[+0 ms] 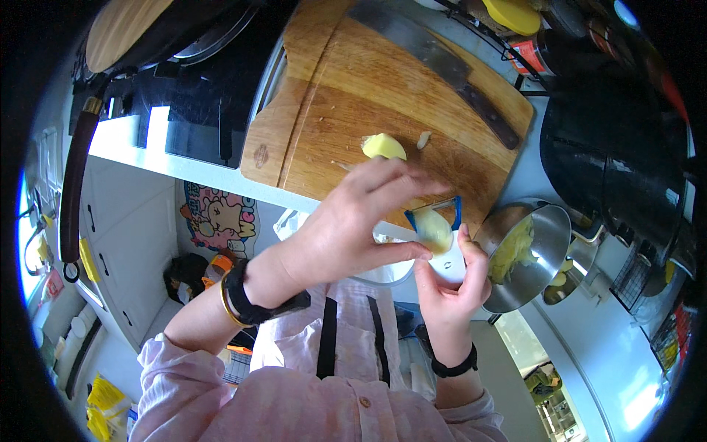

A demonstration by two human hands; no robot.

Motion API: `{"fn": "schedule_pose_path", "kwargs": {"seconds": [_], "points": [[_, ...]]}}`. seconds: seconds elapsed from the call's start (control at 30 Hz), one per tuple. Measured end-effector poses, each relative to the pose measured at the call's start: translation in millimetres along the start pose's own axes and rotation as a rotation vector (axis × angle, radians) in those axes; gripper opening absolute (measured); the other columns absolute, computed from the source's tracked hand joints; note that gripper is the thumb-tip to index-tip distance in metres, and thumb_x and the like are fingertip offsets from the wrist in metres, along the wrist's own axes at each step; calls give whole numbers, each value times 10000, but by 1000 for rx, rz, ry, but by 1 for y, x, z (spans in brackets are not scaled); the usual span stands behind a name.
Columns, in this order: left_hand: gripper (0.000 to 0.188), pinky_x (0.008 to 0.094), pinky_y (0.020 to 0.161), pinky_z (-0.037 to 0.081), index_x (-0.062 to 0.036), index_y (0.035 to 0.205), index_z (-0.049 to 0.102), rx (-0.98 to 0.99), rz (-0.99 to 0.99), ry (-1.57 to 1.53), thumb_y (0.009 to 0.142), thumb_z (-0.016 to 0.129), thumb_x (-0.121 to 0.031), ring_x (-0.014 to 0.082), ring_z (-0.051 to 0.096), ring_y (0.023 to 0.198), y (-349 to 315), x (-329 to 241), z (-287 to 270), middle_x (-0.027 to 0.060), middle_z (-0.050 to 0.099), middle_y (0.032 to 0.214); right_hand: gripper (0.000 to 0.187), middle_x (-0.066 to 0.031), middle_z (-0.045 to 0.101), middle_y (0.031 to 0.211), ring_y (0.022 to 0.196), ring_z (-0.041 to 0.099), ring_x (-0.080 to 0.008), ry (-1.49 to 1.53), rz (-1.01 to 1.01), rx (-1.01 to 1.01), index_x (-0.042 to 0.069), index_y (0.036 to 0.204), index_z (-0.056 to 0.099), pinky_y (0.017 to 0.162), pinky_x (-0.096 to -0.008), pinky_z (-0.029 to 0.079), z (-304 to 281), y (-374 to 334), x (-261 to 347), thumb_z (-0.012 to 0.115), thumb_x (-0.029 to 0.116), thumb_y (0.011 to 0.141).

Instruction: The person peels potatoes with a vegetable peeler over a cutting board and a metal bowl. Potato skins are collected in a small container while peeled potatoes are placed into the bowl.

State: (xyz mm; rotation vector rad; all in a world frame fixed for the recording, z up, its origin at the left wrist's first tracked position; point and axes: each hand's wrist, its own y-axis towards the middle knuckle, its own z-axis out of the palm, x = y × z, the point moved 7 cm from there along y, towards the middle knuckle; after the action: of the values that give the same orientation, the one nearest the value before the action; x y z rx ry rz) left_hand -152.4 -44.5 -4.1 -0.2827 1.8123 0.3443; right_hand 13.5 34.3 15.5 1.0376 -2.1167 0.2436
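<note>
My right hand (458,286) grips a white peeler (446,267) with a blue, forked head, held up over the near edge of the wooden cutting board (317,140). A thin, pale yellow piece (433,228), perhaps a potato slice or peel, sits at the peeler's head. My left hand (353,221) reaches across from the left, its thumb touching the peeler near that piece. Its fingers stretch out above the head, apart from the thumb. Just beyond them, a cut piece of peeled potato (384,146) lies on the board beside a small pale scrap (423,140).
A cleaver (442,62) with a dark handle lies across the board's far right. Right of my hands, a metal bowl (561,239) holds yellow pieces. Far left are a black cooktop (195,110) and a pan whose handle (76,184) sticks out. Black cookware (611,147) stands at right.
</note>
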Motion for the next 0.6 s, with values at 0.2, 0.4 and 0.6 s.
{"fn": "schedule_pose_path", "kwargs": {"seconds": [0.2, 0.4, 0.6], "points": [[508, 413, 936, 495, -127, 1203, 744, 146, 176, 205, 713, 865, -187, 263, 580, 1090, 9, -25, 6, 30, 592, 1195, 606, -179, 682, 935, 754, 714, -357, -64, -41, 37, -31, 1279, 611, 648, -422, 577, -1, 0, 3, 895, 110, 762], [356, 415, 919, 491, -120, 1049, 775, 293, 181, 277, 715, 873, -197, 260, 593, 1065, 20, -31, 13, 25, 625, 1168, 642, -141, 665, 900, 715, 706, -322, -107, -16, 37, 23, 1331, 611, 597, -398, 558, -14, -4, 4, 888, 109, 759], [234, 401, 917, 491, -83, 937, 731, 357, 217, 179, 751, 848, -161, 258, 592, 1018, 34, -39, 32, 30, 630, 1027, 644, -130, 645, 867, 688, 690, -305, -160, 39, 4, 33, 1344, 614, 570, -386, 537, -35, -13, 1, 877, 105, 760]]}}
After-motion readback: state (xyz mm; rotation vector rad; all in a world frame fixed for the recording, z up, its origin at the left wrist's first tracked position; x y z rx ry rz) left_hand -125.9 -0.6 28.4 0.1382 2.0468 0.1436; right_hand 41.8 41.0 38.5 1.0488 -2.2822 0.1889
